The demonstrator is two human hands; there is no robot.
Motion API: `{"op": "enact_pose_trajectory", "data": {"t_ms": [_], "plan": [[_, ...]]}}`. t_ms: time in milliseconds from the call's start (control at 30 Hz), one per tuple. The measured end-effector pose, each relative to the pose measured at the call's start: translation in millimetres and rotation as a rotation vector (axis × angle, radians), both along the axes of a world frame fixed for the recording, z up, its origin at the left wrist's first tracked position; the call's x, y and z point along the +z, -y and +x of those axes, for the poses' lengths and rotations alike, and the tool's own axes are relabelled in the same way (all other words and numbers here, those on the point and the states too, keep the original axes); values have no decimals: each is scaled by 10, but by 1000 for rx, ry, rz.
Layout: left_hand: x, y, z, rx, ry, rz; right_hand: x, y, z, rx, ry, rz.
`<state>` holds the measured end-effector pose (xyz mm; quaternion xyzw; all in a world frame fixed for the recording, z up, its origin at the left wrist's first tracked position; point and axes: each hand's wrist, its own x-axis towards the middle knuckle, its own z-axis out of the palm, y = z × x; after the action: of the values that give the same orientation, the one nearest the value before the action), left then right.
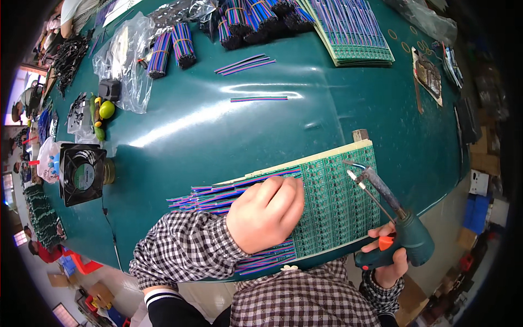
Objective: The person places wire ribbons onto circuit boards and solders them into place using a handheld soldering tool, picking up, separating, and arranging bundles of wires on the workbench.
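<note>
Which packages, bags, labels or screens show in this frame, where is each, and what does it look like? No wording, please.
Clear plastic bag: far left of the green table, crumpled, holding striped wire bundles.
Second clear bag: far right corner, crumpled, contents unclear.
Round label: on the hub of the black square fan at the left edge, green and white.
Cardboard boxes: on the floor to the right, brown.
No screens visible.

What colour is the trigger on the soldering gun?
Orange, on the soldering gun in the right hand; head view.
</note>
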<state>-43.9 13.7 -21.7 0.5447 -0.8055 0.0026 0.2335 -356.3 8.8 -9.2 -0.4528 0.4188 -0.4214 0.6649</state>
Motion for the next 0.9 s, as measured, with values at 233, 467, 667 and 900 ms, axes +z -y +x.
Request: {"op": "enact_pose_trajectory", "data": {"t_ms": [233, 467, 667, 900], "plan": [[-86, -9, 33, -21, 36, -87, 111, -134, 33, 34, -133, 88], [-87, -42, 25, -15, 71, -107, 183, -146, 87, 88, -343, 78], [-99, -39, 26, -8, 52, -119, 278, -52, 219, 181, -551, -148], [-99, -40, 20, 3, 44, -116, 256, -64, 202, 224, -601, -169]]}}
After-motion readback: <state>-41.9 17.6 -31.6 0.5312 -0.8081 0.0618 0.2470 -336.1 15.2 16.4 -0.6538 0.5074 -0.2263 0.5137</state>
